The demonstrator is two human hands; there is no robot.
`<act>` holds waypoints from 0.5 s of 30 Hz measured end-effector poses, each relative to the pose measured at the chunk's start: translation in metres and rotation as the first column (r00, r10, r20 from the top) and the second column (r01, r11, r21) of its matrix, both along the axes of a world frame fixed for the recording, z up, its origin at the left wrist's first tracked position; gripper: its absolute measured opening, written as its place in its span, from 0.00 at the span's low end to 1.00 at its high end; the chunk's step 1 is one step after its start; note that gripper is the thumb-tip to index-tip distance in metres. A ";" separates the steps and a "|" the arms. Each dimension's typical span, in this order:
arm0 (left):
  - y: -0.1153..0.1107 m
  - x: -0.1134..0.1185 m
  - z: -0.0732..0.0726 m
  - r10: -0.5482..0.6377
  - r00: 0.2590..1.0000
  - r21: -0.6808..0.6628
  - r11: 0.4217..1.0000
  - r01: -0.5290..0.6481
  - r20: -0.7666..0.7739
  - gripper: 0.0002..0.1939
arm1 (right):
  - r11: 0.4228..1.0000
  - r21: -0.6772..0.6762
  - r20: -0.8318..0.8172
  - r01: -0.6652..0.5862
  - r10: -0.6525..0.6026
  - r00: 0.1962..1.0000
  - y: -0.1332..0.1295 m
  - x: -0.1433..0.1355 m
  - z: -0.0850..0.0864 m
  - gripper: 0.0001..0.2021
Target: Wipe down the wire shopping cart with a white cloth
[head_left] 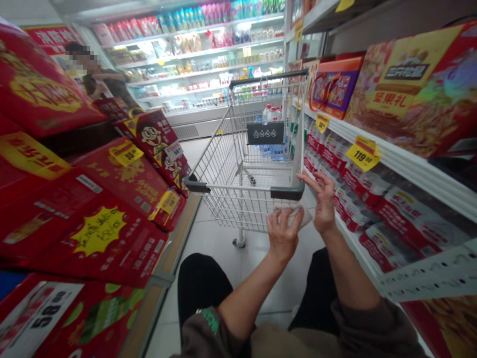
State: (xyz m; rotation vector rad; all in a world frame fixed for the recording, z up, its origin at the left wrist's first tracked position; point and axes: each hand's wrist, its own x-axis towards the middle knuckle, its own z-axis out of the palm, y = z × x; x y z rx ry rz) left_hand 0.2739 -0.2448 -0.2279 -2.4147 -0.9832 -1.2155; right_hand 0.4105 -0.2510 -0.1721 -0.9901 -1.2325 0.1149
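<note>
A wire shopping cart (pixel 223 171) stands in front of me, with dark plastic corner guards on its rim. My left hand (pixel 282 231) is closed over a pale cloth (pixel 303 217) and presses it against the wire side below the near right corner guard (pixel 286 190). Beside that same corner, my right hand (pixel 324 201) has its fingers stretched out, the fingertips at the rim; no object shows in it. A dark sign plate (pixel 266 133) hangs inside on the cart's far end.
Red gift boxes (pixel 112 233) are stacked along the left. On the right, a shelf (pixel 413 174) holds snack boxes and price tags, with shrink-wrapped bottles (pixel 372 199) below. Behind the cart is a lit refrigerated case (pixel 194 79). Another person (pixel 112 82) stands at the back left.
</note>
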 end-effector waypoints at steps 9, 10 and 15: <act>0.000 0.003 0.001 0.006 1.000 0.027 1.000 -0.007 0.027 0.24 | 1.000 0.025 0.041 -0.002 0.001 0.999 -0.001 0.000 0.000 0.25; 0.002 0.002 -0.002 -0.001 0.999 0.045 0.999 -0.001 0.040 0.24 | 1.000 0.023 0.037 -0.001 0.000 0.999 0.000 0.001 0.000 0.25; 0.017 -0.016 -0.027 -0.082 0.996 0.121 0.989 0.079 0.022 0.24 | 1.000 -0.010 0.042 0.024 -0.024 0.999 0.001 0.001 -0.001 0.30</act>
